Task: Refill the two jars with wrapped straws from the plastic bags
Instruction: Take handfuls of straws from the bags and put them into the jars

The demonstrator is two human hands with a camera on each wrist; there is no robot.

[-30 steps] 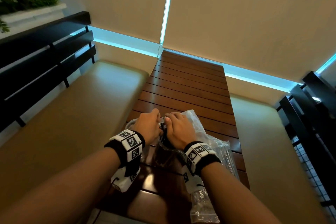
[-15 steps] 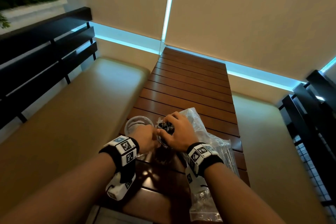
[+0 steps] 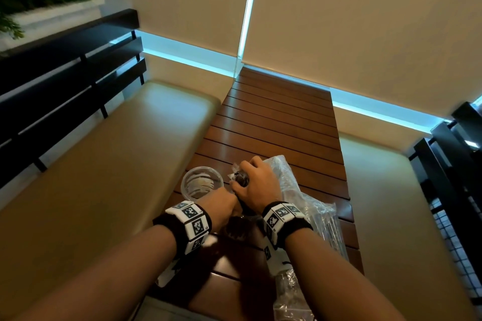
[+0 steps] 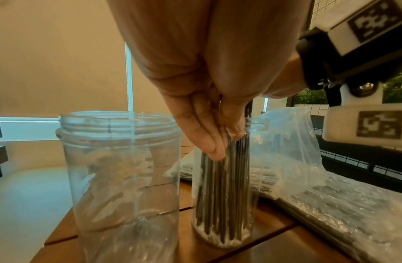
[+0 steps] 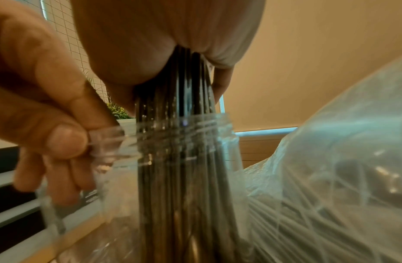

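Note:
Two clear jars stand on the slatted wooden table (image 3: 281, 117). The left jar (image 3: 202, 185) (image 4: 118, 178) is without straws. In the right jar (image 4: 222, 204) (image 5: 172, 151) stands a bundle of dark wrapped straws (image 3: 240, 177) (image 5: 179, 178). My right hand (image 3: 243, 177) (image 5: 172, 58) grips the top of that bundle from above. My left hand (image 3: 229, 202) (image 4: 220, 142) holds the straw jar by its upper side, thumb (image 5: 67, 140) at the rim and fingers (image 4: 206, 140) down the wall. A clear plastic bag (image 3: 300, 190) (image 4: 285, 142) (image 5: 330, 160) with more straws lies just right of the jars.
A second plastic bag (image 3: 289, 300) lies at the table's near edge under my right forearm. Tan padded benches (image 3: 117, 164) flank the table on both sides, with black slatted backs (image 3: 65, 81). Roller blinds (image 3: 339, 21) close off the far end.
My left hand has come off the jar tops and dropped to the side of the straw jar, uncovering the empty jar's mouth. My right hand stays on the straw bundle.

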